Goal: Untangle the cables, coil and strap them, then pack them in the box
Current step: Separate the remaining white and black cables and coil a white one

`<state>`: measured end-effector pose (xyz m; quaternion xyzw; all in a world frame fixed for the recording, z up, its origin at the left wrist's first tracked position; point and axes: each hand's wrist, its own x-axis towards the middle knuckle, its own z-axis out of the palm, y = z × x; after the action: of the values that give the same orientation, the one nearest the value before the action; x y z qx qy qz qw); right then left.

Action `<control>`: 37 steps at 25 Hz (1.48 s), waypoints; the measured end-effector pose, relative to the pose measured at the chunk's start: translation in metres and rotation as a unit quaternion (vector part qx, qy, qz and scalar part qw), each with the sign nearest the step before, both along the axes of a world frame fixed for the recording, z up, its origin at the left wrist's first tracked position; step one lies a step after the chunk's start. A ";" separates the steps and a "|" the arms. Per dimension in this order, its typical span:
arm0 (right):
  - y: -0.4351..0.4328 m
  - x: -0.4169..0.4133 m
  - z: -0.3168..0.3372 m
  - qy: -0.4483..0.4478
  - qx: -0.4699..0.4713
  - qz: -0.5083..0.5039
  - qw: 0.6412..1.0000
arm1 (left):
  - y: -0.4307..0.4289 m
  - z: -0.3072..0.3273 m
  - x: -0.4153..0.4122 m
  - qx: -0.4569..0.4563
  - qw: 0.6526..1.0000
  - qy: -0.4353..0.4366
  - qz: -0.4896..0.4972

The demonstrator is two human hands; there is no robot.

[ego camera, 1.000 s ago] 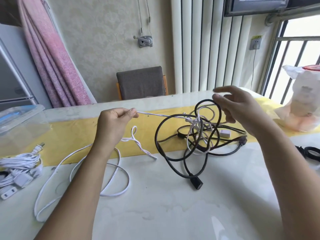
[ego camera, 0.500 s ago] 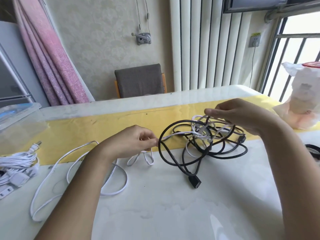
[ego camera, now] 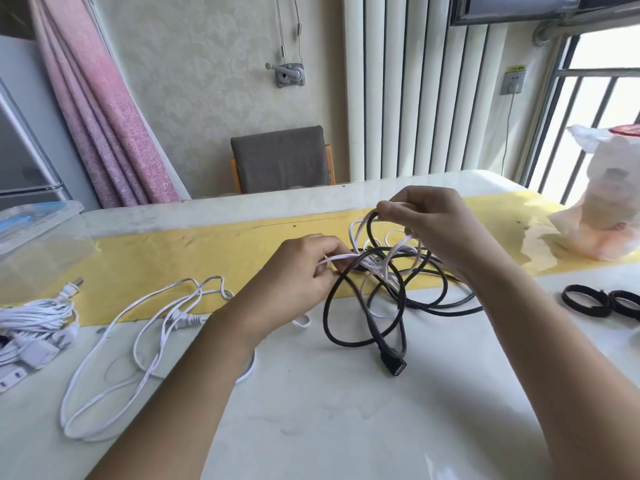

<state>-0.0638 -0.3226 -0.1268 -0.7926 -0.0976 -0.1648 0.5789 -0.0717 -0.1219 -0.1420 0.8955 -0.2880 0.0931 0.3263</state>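
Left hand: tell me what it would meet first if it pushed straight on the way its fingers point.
Probably the black cable: the left hand, pinching the white cable, points right, where a black loop lies just past its fingertips. Depth is uncertain.

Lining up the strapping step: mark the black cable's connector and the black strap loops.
Black cable's rectangular connector [ego camera: 393, 364]: head view, plug body.
Black round strap loops [ego camera: 588, 313]: head view, left loop's band.
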 end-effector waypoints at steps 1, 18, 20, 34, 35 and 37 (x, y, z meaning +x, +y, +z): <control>0.002 0.000 0.000 -0.018 0.020 -0.008 1.000 | -0.001 0.002 0.000 -0.024 0.999 0.032 0.000; 0.008 0.001 -0.004 0.018 -0.075 -0.020 0.997 | -0.018 -0.002 -0.005 -0.368 0.905 0.212 -0.025; 0.010 0.001 -0.007 0.074 -0.072 0.010 0.995 | -0.012 -0.003 0.000 -0.309 0.932 0.185 -0.041; 0.027 -0.008 -0.008 -0.076 -0.201 0.023 0.976 | 0.006 0.001 0.014 -0.327 0.896 0.299 -0.037; 0.027 -0.009 -0.007 -0.089 -0.189 0.016 0.978 | 0.006 0.002 0.013 -0.324 0.896 0.299 -0.051; 0.025 -0.010 -0.003 -0.105 -0.182 0.008 0.978 | 0.006 0.005 0.009 -0.291 0.908 0.292 -0.069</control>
<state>-0.0740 -0.2976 -0.1300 -0.8621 -0.1924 -0.2222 0.4127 -0.0632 -0.1162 -0.1370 0.7256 -0.2010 -0.1153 0.6479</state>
